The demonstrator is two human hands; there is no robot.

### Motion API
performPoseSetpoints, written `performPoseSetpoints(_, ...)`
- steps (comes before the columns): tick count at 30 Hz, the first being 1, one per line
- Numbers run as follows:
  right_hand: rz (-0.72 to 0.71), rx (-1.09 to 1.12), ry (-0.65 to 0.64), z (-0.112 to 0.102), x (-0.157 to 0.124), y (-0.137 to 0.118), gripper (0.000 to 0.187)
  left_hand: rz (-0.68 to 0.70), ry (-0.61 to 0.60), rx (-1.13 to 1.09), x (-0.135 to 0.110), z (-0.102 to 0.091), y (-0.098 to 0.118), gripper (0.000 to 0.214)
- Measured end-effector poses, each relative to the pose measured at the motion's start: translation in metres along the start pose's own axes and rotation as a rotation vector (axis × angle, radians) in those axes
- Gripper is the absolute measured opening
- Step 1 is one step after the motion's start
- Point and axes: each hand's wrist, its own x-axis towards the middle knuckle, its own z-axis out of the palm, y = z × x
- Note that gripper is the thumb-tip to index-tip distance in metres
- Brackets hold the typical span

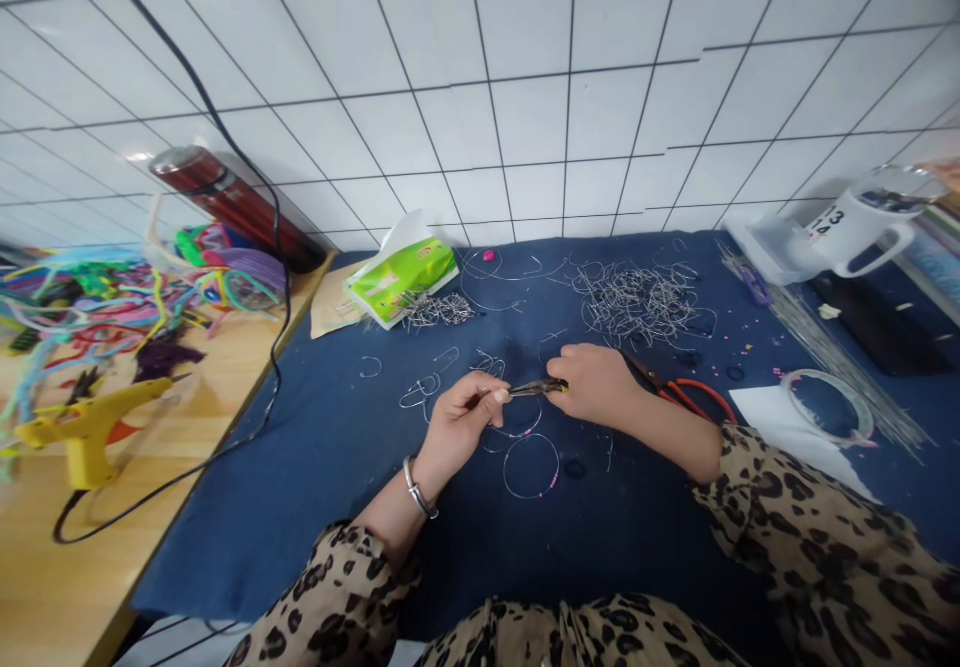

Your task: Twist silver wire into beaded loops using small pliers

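My right hand (590,384) is wrapped round a pair of pliers (534,388), whose long thin jaws point left. The jaw tips meet the fingertips of my left hand (469,414), which pinches a thin piece of wire, mostly hidden by the fingers. Just below lies a wire ring (531,466) with pink beads strung on it. Another beaded wire loop (517,434) shows partly between my hands. Several bent wire pieces (429,384) lie on the blue cloth (315,487) left of and behind my left hand.
A tangled wire heap (637,302) lies behind my right hand, near red-handled cutters (694,394). Straight wires (840,362), a tape roll (826,407) and a white mug (862,222) are at right. A green tissue pack (401,272) stands behind; a yellow glue gun (90,430) lies left.
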Motion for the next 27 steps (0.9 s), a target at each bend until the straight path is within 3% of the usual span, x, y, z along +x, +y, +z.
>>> performPoseSetpoints(8,-0.013,-0.026,-0.055,-0.002,0.0,0.001,0.028,0.016,-0.036,0.063,0.0,-0.001,0.002,0.012)
performPoseSetpoints(15,0.072,0.029,-0.11,0.004,0.003,0.001,0.037,-0.069,-0.022,0.05,0.003,0.001,0.007,0.019)
performPoseSetpoints(22,0.132,0.1,-0.195,0.006,0.007,0.002,0.048,-0.081,0.02,0.132,0.001,-0.001,0.01,0.013)
performPoseSetpoints(27,0.125,0.132,-0.22,0.007,0.007,0.001,0.048,-0.084,0.037,0.024,0.001,-0.001,0.011,0.018)
